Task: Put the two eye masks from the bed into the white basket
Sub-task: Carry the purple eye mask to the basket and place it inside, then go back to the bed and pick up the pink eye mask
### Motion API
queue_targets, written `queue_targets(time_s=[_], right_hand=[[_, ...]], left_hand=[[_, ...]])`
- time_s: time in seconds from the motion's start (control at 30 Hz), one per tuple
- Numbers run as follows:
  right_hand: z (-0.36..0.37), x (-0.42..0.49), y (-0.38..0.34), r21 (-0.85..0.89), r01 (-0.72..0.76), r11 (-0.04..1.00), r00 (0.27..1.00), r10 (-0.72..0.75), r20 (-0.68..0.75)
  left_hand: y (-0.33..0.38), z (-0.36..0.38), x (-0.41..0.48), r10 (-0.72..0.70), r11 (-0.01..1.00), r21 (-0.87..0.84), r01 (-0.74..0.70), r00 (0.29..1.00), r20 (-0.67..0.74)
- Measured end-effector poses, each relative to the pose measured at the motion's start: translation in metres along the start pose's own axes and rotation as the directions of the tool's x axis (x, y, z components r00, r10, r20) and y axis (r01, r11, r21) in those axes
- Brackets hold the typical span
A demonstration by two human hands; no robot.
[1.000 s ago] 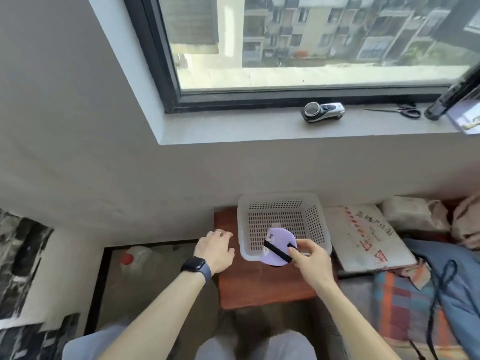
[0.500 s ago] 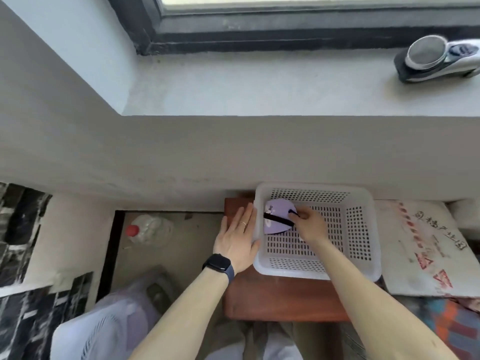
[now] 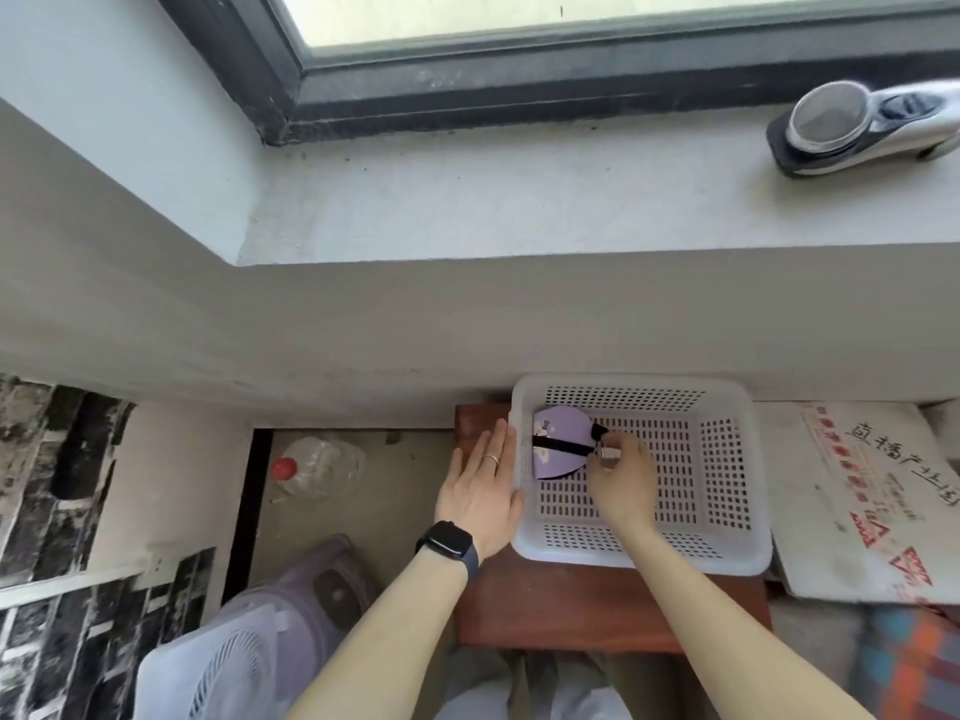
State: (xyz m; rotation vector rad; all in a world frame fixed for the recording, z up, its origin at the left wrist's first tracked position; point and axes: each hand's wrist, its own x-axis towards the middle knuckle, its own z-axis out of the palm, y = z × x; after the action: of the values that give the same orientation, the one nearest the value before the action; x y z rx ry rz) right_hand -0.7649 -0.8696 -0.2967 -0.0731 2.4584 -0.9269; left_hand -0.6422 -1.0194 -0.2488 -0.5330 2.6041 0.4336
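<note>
A purple eye mask (image 3: pixel 558 433) with a black strap lies folded in the far left corner of the white perforated basket (image 3: pixel 748 480). My right hand (image 3: pixel 621 483) reaches inside the basket and pinches the mask's strap end at its right side. My left hand (image 3: pixel 480 493), with a ring and a dark watch on the wrist, lies flat and open against the basket's left outer wall. A second eye mask is nowhere in view.
The basket stands on a small brown wooden table (image 3: pixel 587 605) under a window sill. A white bag with red print (image 3: pixel 862 506) lies to the right. A clear bottle with a red cap (image 3: pixel 317 465) and a fan (image 3: pixel 234 662) are on the floor at left. An electric shaver (image 3: pixel 862 127) sits on the sill.
My right hand carried the mask from above the basket's front edge down into its far left corner. My left hand shifted right to rest on the basket's side. The camera tilted downward.
</note>
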Motion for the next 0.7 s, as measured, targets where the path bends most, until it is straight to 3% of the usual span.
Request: queue_targets(time_s=[0.2, 0.4, 0.57, 0.7], right_hand=[[-0.049, -0.051, -0.002, -0.031, 0.031, 0.999, 0.998, -0.030, 0.048], [-0.115, -0.110, -0.018, -0.045, 0.094, 0.995, 0.995, -0.095, -0.018], [-0.165, -0.181, -0.024, -0.046, 0.072, 0.996, 0.957, -0.082, -0.277], [-0.200, -0.253, -0.013, -0.055, 0.001, 0.998, 0.849, -0.030, -0.528]], left_hand=[[0.009, -0.028, -0.004, 0.017, 0.996, 0.085, -0.022, 0.998, 0.067], [0.030, -0.072, -0.021, 0.156, 0.966, 0.197, -0.166, 0.986, 0.063], [0.071, -0.113, -0.040, 0.392, 0.892, 0.245, -0.380, 0.920, -0.003], [0.140, -0.143, -0.064, 0.633, 0.753, 0.268, -0.602, 0.773, -0.042]])
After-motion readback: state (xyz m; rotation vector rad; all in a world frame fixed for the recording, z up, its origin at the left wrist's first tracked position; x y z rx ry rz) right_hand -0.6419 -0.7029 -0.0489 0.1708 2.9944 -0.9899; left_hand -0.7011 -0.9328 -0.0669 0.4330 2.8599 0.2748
